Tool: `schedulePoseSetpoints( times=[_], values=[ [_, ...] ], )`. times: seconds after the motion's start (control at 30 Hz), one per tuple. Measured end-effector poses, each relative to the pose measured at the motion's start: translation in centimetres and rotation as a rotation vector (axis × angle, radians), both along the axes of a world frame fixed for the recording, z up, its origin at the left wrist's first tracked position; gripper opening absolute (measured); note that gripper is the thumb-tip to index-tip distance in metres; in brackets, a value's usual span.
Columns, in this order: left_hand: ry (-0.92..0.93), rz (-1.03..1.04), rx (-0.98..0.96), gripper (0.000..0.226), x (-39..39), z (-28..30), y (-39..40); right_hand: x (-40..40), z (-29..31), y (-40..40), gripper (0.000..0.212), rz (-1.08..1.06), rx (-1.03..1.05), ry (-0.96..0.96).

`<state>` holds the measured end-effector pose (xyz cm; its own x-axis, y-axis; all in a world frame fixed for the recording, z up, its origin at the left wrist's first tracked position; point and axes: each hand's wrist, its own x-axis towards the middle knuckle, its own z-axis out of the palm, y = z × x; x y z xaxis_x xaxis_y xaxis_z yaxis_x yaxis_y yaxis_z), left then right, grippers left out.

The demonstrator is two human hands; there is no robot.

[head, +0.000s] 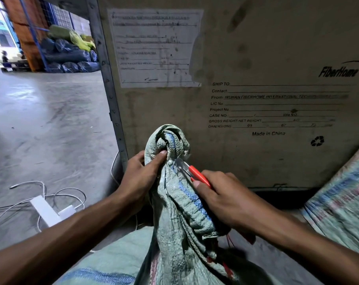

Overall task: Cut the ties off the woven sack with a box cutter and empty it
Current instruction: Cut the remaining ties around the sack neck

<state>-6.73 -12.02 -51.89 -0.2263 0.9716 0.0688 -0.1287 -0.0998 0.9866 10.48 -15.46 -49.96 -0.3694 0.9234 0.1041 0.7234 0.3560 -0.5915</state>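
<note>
Woven green plastic cloth, striped with blue, made up the sack, whose gathered neck was held upright between the two hands while its body lay low and near, beneath the forearms. The left hand was closed round the neck just under the bunched top, thumb pressed into the folds. The right hand was wrapped round the red handle of the box cutter, whose bare blade was laid against the twisted cloth just beside the left thumb.

The cloth was judged to be soft, crinkled and rather slippery, so that it would fold and slide rather than hold a shape; a firm grasp just below the knot, as seen, was thought best for keeping the tie taut against the blade. The weight of the contents could not be judged, though the neck stood slack rather than strained.

The tie itself could hardly be made out among the folds, and whether the blade had met it could not be told. Red strands showed lower down beneath the right wrist, but what they bound was hidden. The sack's contents were unseen. Beyond the hands stood a printed cardboard crate; to the left of the left forearm white cables lay on concrete, and another woven sack was cut off to the right of the right hand.
</note>
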Motion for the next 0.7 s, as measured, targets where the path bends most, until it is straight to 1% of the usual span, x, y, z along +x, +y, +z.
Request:
schedulePoseSetpoints(
  times=[0.13, 0.27, 0.33, 0.47, 0.7],
  values=[
    [-0.002, 0.025, 0.006, 0.025, 0.3, 0.2, 0.0, -0.1, -0.1, 0.1, 0.032, -0.007, 0.018, 0.013],
    [0.006, 0.041, -0.004, 0.022, 0.5, 0.2, 0.0, -0.2, -0.3, 0.1, 0.032, -0.01, 0.055, 0.034],
    [0.015, 0.051, -0.008, 0.026, 0.4, 0.2, 0.1, -0.2, -0.2, 0.1, 0.031, -0.01, 0.053, 0.052],
    [0.037, 0.064, -0.024, 0.024, 0.4, 0.0, 0.2, -0.4, -0.2, 0.5, 0.033, -0.027, 0.035, 0.024],
    [0.156, 0.104, 0.008, 0.02, 0.4, -0.1, 0.4, -1.1, -0.8, 0.4, 0.028, -0.033, 0.008, -0.027]
  ],
)
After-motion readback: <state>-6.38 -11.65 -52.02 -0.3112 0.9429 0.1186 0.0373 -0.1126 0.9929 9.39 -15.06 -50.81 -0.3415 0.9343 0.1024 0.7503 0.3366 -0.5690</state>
